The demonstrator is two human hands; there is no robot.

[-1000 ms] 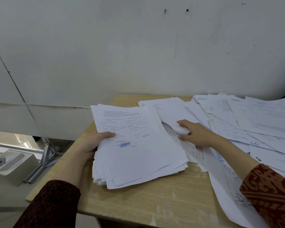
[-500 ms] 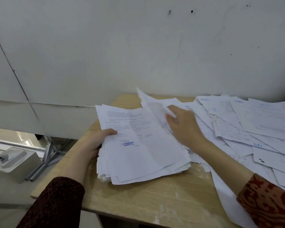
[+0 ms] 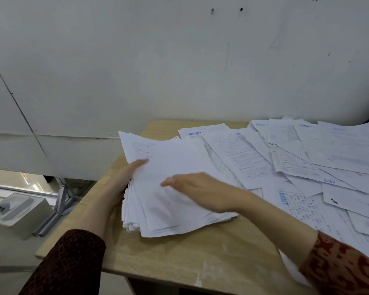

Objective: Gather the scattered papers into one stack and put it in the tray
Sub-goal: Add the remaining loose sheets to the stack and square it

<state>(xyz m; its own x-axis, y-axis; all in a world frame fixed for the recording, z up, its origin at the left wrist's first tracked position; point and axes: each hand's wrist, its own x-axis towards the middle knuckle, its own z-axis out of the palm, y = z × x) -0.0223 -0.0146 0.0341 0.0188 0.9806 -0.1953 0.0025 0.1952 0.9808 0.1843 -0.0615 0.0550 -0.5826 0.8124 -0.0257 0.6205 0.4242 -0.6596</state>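
On the stack's left edge, the left hand (image 3: 124, 179) has a closed grip: thumb over the top sheet, fingers hidden under the pile, so it is pinching the gathered stack (image 3: 168, 188) from the side. Right hand (image 3: 202, 190) lies flat and open, palm down on the stack's top sheet, holding nothing; looks like it is pressing or smoothing the top sheet, though motion blur makes the fingertips hard to read.

Stack sits on the counter (image 3: 190, 258), towards its left end, edges fanned and not squared. Right of the stack, touching and partly overlapping it, the scattered papers (image 3: 307, 158) cover the rest of the counter out to the frame edge, many layers deep. No tray visible on the counter; a pale box-like unit (image 3: 19, 211) sits on the floor well left of the stack, can't tell if that is it.

My read: gathering step, well short of done, most sheets loose.

Risks:
- Fanned edges plus one-sided pinch: lower sheets may slide out on lift.
- Stack is close to the counter's left edge; a push from the right hand could send sheets off it.
- Overlapping loose sheets may drag along or crease when pulled.
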